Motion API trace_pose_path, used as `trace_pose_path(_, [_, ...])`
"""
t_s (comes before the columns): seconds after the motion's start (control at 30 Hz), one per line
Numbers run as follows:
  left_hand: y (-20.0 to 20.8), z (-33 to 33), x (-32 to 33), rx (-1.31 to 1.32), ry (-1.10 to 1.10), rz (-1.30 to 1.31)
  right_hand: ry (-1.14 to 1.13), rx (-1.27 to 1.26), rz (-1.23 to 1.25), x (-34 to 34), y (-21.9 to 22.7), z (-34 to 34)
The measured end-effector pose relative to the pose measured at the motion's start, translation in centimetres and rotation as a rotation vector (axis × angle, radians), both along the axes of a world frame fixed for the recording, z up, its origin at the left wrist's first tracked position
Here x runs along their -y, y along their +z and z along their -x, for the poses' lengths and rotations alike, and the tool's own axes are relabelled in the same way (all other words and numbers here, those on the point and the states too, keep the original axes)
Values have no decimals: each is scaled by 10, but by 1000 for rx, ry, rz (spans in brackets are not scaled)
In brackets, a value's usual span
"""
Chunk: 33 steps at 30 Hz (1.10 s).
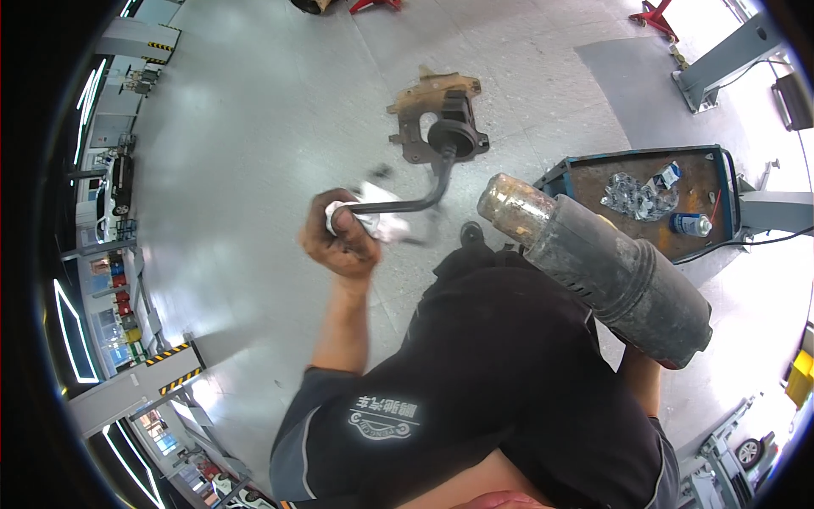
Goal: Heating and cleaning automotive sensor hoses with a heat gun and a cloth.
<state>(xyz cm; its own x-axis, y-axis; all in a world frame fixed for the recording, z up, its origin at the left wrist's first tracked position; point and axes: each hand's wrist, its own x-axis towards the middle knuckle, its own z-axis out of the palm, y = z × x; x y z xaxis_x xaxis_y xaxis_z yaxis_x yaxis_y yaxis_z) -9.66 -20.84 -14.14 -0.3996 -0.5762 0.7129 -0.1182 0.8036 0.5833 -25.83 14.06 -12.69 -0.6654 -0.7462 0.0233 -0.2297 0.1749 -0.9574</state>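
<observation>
My left hand is raised at left of middle, fingers closed round one end of a bent black metal tube and a crumpled white cloth. From there the tube bends away to a round dark disc with a black block beyond it. Behind the disc shows a flat brown-and-grey plate with cutouts; whether it touches the disc I cannot tell. On the right a worn grey heat gun is held up, its metal nozzle pointing toward the tube. My right hand is hidden beneath the gun's body; only the forearm shows.
A blue-rimmed tray cart stands at right, holding crumpled clear plastic and a spray can. Beyond it rises a grey lift post. Red stands are at the far edge. A striped lift arm lies at left.
</observation>
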Motion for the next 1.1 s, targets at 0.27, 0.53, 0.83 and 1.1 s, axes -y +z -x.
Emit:
trace_pose_path(0.27, [97,-5,30,481,-376,971,86,-52,-101,12,19,7])
trace_pose_path(0.53, [119,10,20,347,-564,1140,121,-73,-147,26,24,7])
trace_pose_path(0.83, [129,14,15,339,-625,1252,129,-108,-161,34,30,1])
trace_pose_path(1.1, [134,23,11,320,-706,1361,127,-129,-177,30,32,0])
